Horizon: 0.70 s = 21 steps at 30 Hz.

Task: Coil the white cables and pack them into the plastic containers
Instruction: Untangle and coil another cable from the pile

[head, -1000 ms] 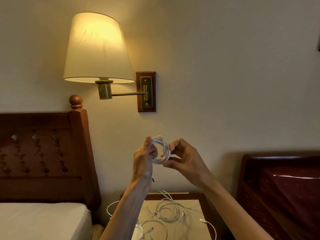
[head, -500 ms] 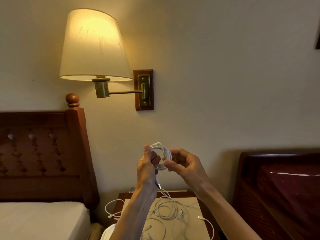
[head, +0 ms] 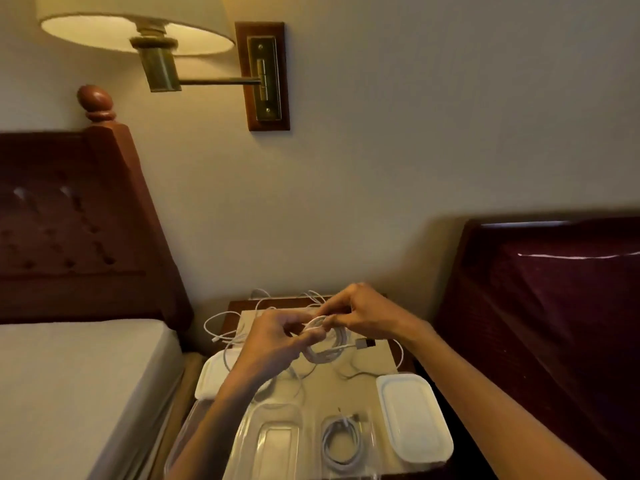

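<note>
Coil position has changed: a second ago we held the white cable coil [head: 325, 344] raised in front of the wall, below the wall lamp [head: 162, 46]; we now hold it low over the nightstand [head: 381, 355], just above the loose cables [head: 225, 327] lying there. The view has tipped downward with it, so the containers come into sight.

Hand state:
- Left hand [head: 277, 341]: fingers curled, pinching the near side of the coil.
- Right hand [head: 360, 313]: fingers curled, pinching the strands at the top of the coil. One plug end [head: 362, 342] sticks out to the right of the loops.

We judge that winding of this cable is nearly finished and that the drop toward the table prepares the packing step. An open clear container [head: 277, 441] stands at the near edge and looks free. The clear container beside it [head: 346, 441] already holds one coiled cable [head: 341, 445]. A white lid [head: 414, 414] lies at the right, and another white lid [head: 214, 372] at the left. Several cables remain uncoiled, so the task is well short of complete.

Limits of the view:
- Our fingers cover the point where the cable tail meets the coil; we cannot tell whether it is tucked in or only held.
- The left forearm crosses the left lid and part of the loose cables, so we cannot count them.
- The near ends of both clear containers are cut off by the lower frame edge.
- Motion blur softens the hands.
</note>
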Available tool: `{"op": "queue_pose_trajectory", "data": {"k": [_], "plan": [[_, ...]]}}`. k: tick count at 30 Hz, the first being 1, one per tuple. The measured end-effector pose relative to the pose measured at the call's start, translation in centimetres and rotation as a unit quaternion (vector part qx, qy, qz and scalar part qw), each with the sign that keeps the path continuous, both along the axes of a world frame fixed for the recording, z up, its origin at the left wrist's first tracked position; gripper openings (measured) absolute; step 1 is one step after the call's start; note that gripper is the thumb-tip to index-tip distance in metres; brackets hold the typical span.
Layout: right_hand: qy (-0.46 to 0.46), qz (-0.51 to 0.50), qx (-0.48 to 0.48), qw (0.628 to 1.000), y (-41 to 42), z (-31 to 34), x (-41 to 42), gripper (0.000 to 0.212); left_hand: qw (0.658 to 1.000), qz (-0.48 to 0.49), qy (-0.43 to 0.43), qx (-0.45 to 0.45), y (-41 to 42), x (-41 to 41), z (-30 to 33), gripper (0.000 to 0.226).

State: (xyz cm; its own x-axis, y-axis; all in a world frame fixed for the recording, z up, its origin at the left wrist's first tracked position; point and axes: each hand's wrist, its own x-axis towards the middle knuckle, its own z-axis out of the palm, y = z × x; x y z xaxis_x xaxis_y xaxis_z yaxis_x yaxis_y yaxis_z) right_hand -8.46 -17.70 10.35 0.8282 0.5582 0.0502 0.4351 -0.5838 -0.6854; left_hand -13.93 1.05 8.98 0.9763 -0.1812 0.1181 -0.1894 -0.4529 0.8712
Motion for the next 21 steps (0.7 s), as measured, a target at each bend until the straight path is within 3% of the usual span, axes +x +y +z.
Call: {"op": "queue_pose_trajectory", "data": {"k": [2, 4, 6, 7, 8, 10, 13, 16, 21], "plan": [[0.018, -0.017, 0.026, 0.999, -0.1, -1.8, -0.7, 0.024, 1.0, 0.025, 0.016, 0.011, -0.2, -0.6, -1.9, 0.011], [-0.027, -0.141, 0.103, 0.984, -0.6, -4.0, -1.6, 0.025, 0.996, 0.083, 0.032, -0.004, -0.5, -1.2, -4.3, 0.021], [-0.054, -0.305, 0.227, 0.923, -1.5, -6.2, -3.1, 0.02, 0.984, 0.149, 0.055, -0.076, -1.0, -2.1, -6.5, 0.023], [-0.011, -0.357, 0.279, 0.892, -1.8, -7.4, -4.0, 0.021, 0.974, 0.175, 0.072, -0.122, -1.4, -2.6, -7.4, 0.022], [0.058, -0.375, 0.307, 0.873, -1.9, -8.6, -5.2, 0.022, 0.963, 0.195, 0.089, -0.166, -1.8, -3.1, -8.4, 0.021], [0.185, -0.341, 0.286, 0.876, -1.6, -11.1, -7.6, 0.027, 0.939, 0.218, 0.128, -0.232, -2.7, -4.1, -10.1, 0.023], [0.213, -0.321, 0.263, 0.885, -0.6, -13.8, -10.4, 0.027, 0.922, 0.227, 0.174, -0.259, -4.3, -5.7, -12.4, 0.022], [0.157, -0.355, 0.234, 0.891, -0.8, -15.6, -11.1, 0.01, 0.933, 0.208, 0.201, -0.214, -4.9, -7.5, -14.0, 0.019], [0.151, -0.354, 0.09, 0.919, -1.1, -18.0, -11.8, 0.014, 0.973, 0.18, 0.138, 0.029, -4.3, -8.7, -15.2, 0.012]]}}
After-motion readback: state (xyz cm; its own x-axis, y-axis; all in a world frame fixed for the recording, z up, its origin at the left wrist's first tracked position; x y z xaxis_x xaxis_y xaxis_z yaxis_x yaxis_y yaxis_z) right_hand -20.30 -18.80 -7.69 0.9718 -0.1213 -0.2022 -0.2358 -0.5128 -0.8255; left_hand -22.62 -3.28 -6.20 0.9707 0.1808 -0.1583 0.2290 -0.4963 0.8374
